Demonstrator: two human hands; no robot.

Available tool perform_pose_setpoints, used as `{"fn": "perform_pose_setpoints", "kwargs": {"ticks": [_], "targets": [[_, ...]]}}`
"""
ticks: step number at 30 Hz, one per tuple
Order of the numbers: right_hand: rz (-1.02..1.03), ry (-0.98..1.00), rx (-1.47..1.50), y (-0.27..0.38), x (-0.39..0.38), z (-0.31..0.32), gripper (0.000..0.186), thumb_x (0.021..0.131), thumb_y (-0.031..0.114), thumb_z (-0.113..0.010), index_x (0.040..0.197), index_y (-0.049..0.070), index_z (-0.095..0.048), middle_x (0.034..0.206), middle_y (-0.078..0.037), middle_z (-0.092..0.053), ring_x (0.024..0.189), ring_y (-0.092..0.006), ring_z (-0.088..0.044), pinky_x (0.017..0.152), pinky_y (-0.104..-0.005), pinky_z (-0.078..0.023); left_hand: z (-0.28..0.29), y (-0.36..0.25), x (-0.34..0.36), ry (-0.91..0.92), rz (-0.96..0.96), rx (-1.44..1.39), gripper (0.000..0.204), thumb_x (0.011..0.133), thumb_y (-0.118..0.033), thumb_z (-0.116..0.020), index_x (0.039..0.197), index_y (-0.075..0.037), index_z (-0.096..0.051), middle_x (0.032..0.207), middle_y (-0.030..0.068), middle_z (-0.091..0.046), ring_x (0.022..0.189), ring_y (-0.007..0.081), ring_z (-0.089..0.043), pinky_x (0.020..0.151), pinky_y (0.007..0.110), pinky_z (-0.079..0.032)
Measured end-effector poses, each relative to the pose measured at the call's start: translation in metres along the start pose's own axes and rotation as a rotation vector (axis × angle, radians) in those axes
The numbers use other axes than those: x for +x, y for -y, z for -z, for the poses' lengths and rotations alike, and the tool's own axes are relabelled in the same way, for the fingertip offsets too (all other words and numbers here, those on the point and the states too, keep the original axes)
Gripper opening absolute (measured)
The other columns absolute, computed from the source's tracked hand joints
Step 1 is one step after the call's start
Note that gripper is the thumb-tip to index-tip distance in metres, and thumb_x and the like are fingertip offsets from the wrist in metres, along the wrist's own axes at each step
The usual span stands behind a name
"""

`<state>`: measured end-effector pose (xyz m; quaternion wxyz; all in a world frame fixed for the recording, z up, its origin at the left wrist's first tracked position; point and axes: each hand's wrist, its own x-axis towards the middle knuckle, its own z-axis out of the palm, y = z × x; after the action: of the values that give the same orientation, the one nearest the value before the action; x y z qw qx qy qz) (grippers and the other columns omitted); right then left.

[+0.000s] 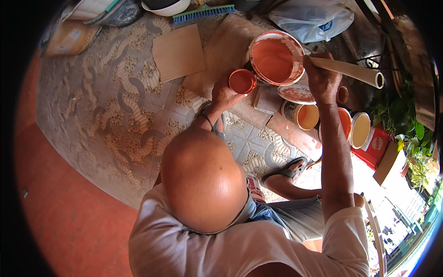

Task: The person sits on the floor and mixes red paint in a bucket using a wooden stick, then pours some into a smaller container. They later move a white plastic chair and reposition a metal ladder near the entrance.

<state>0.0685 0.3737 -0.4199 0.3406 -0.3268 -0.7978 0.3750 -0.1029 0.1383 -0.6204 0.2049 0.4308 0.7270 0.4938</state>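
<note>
Neither my left hand nor my right hand shows. Below me a seated person (203, 182) in a white shirt bends forward. That person's left hand (220, 94) holds a small cup of red paint (241, 81) just left of and below a large bucket of red-orange paint (276, 60). The person's right hand (323, 78) grips a long cream tube (353, 70) at the bucket's right edge. A paint-smeared lid (295, 93) lies below the bucket, with tins of cream paint (307, 117) and orange paint (344, 122) beside it.
Cardboard sheets (177, 51) lie on the patterned floor (106, 115). A blue brush head (203, 14), basins (157, 5) and a plastic bag (309, 23) sit along the top. Plants (410, 129) and a red container (369, 152) line the right. A red floor (69, 194) borders the left.
</note>
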Motion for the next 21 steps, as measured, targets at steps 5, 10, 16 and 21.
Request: {"fn": "perform_pose_setpoints", "kwargs": {"ticks": [5, 10, 16, 21], "targets": [[-0.401, -0.146, 0.310, -0.001, -0.009, -0.006, 0.017, 0.092, 0.009, -0.083, 0.095, -0.005, -0.076, 0.088, -0.010, -0.078, 0.074, -0.0144, -0.074, 0.066, -0.0296, -0.059, -0.004, -0.009, 0.001, -0.040, 0.046, 0.016, 0.071, 0.071, -0.021, -0.100, 0.133, -0.011, -0.068, 0.123, 0.0149, -0.077, 0.112, 0.0365, -0.075, 0.093, 0.046, -0.062], [-0.196, -0.150, 0.196, 0.000, -0.002, -0.025, 0.020, 0.090, 0.011, -0.085, 0.091, -0.005, -0.075, 0.084, -0.010, -0.077, 0.072, -0.0158, -0.074, 0.067, -0.0322, -0.059, -0.008, -0.014, 0.001, -0.082, -0.010, -0.025, 0.066, 0.070, -0.019, -0.100, 0.128, -0.009, -0.069, 0.120, 0.0153, -0.076, 0.109, 0.0389, -0.074, 0.093, 0.048, -0.061], [-0.195, -0.083, -0.105, 0.011, 0.000, -0.002, 0.012, 0.088, 0.004, -0.083, 0.089, -0.002, -0.072, 0.081, -0.006, -0.074, 0.071, -0.0140, -0.071, 0.066, -0.0310, -0.059, -0.009, -0.007, -0.002, -0.151, -0.083, 0.065, 0.075, 0.072, -0.020, -0.099, 0.138, -0.007, -0.065, 0.133, 0.0172, -0.068, 0.121, 0.0403, -0.066, 0.101, 0.049, -0.056], [-0.408, -0.242, 0.397, 0.005, -0.004, -0.024, 0.017, 0.090, 0.006, -0.083, 0.098, -0.007, -0.074, 0.088, -0.012, -0.075, 0.078, -0.0203, -0.076, 0.074, -0.0327, -0.068, -0.012, -0.009, -0.005, -0.221, -0.094, 0.119, 0.074, 0.072, -0.011, -0.093, 0.139, -0.009, -0.063, 0.135, 0.0162, -0.066, 0.124, 0.0421, -0.063, 0.103, 0.050, -0.054]]}}
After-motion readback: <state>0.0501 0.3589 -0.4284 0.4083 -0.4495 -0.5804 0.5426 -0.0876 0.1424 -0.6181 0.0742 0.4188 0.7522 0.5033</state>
